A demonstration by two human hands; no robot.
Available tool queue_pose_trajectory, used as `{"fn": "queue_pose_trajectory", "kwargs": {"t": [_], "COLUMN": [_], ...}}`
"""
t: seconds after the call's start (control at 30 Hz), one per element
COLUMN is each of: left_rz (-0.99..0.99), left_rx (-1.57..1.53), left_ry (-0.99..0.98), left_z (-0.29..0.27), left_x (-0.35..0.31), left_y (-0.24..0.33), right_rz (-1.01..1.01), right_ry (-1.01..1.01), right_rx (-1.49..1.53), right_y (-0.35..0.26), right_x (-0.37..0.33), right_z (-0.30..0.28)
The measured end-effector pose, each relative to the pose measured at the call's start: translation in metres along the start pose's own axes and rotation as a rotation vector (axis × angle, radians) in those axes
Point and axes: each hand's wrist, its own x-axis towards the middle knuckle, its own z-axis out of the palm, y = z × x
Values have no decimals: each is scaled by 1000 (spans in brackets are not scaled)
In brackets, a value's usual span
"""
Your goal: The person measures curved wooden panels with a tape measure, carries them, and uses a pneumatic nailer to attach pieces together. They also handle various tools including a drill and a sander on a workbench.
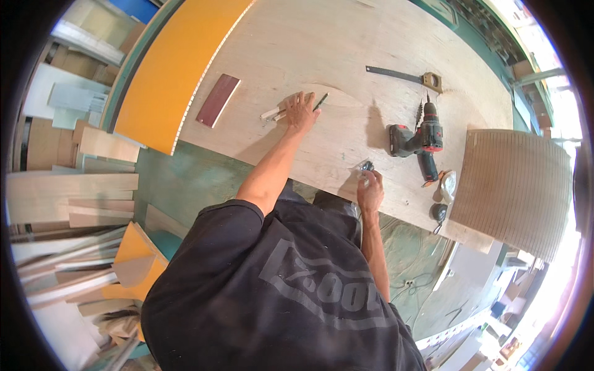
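Observation:
My left hand (299, 116) lies palm down on the plywood sheet (291, 37), its fingers stretched out. Under it runs a dark pencil (322, 99), whose end sticks out past the thumb. A short pale wood strip (270, 114) shows on the hand's other side. Close to the sheet's near edge, my right hand (371, 193) is closed on a small clear plastic bag (365, 166) with something dark in it; the fingers partly hide it. Left of my left hand lies a dark red board (219, 100).
On the right lie a cordless drill (427, 133), a handsaw (396, 73), a black-handled tool (427, 168), a tape measure (439, 213) and a clear plastic packet (448, 184). A grooved brown panel (513, 185) flanks them. A yellow panel (179, 68) stands left, beside stacked boards (68, 198).

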Motion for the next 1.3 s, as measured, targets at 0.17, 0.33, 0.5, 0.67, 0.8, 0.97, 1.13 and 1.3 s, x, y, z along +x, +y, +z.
{"fn": "queue_pose_trajectory", "kwargs": {"t": [0.17,0.33,0.5,0.67,0.8,0.97,1.13,1.3], "left_rz": [87,51,2,-147,-103,-161,-347,-296], "left_rx": [-142,-339,-175,-122,-86,-10,186,15], "left_ry": [-42,47,111,212,235,221,178,228], "left_z": [-2,-12,-41,-46,-53,-38,-59,-53], "left_x": [-6,-8,-13,-23,-29,-31,-19,-13], "left_y": [-32,-78,-119,-167,-205,-234,-177,-131], "right_rz": [375,466,586,620,632,483,152,-90], "right_ry": [-77,0,-59,-197,-275,-522,-503,-525], "right_rx": [461,983,1014,936,996,1042,739,709], "right_y": [-23,-51,-91,-84,-96,-156,-194,-163], "right_x": [-3,6,20,24,43,87,110,90], "right_z": [-5,-5,-1,25,25,51,117,108]}}
